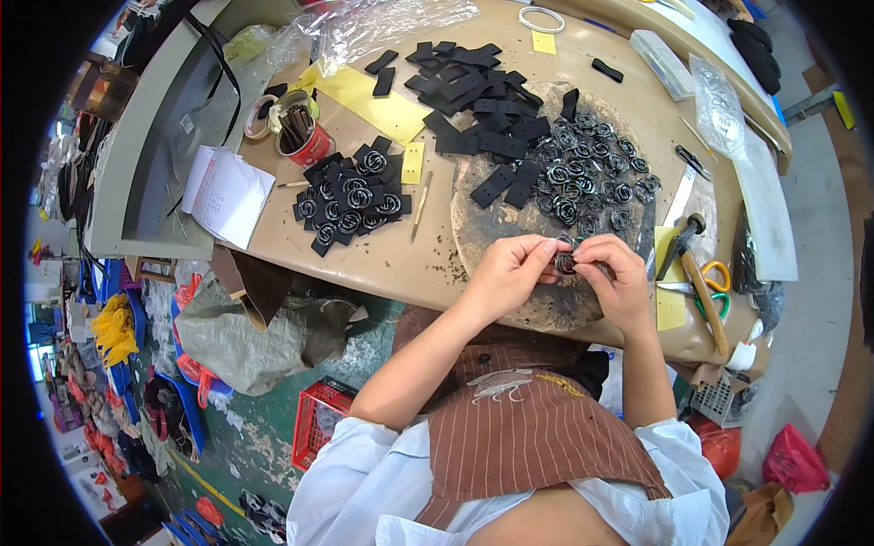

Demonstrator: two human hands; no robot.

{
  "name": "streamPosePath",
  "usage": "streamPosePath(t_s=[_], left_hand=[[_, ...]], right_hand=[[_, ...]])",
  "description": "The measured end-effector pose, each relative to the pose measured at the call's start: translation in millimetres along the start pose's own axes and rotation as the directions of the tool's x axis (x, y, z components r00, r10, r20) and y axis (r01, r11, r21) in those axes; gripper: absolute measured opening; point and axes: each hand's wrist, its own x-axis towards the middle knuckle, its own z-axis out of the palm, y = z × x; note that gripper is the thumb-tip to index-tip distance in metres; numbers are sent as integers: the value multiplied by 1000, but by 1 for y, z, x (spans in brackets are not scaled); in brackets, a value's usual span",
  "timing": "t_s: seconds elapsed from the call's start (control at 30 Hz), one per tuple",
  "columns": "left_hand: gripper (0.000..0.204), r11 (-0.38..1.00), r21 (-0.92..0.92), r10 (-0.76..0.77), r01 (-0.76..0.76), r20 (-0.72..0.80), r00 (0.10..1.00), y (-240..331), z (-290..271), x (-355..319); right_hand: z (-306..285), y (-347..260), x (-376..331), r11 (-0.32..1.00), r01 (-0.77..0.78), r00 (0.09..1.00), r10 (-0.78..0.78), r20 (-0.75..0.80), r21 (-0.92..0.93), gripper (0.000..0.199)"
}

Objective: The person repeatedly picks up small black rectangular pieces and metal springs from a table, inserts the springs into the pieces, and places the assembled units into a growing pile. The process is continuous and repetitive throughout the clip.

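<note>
Close to the table's front edge, my left hand [512,271] and my right hand [615,275] pinch a small dark, shiny swirl-shaped ornament [564,263] between their fingertips. Fingers cover part of it, and I cannot tell whether a black strap piece is joined to it. Just beyond my hands lies a heap of loose swirl ornaments [583,168] on a worn round board [473,227]. Plain black strap pieces [473,91] are piled behind and to the left. Further left sits a pile of black pieces bearing swirl ornaments [350,202].
A hammer [703,282], orange- and green-handled scissors [715,289] and a yellow card [671,309] lie at right. To the left stand a red can of sticks [314,146] and a paper pad [232,197]. A thin stick tool [422,207] lies mid-table. Below is a red crate [319,419].
</note>
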Motion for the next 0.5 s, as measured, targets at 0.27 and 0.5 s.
streamPosePath(t_s=[0.27, 0.5], left_hand=[[27, 993, -102, -53, 56, 30, 998, 6, -3, -8], [22, 962, 274, 24, 3, -95, 995, 4, 6, -17]], right_hand=[[14, 5, -11, 800, -243, 962, 272, 29, 548, 14], [15, 6, -14, 770, -206, 977, 192, 88, 604, 12]])
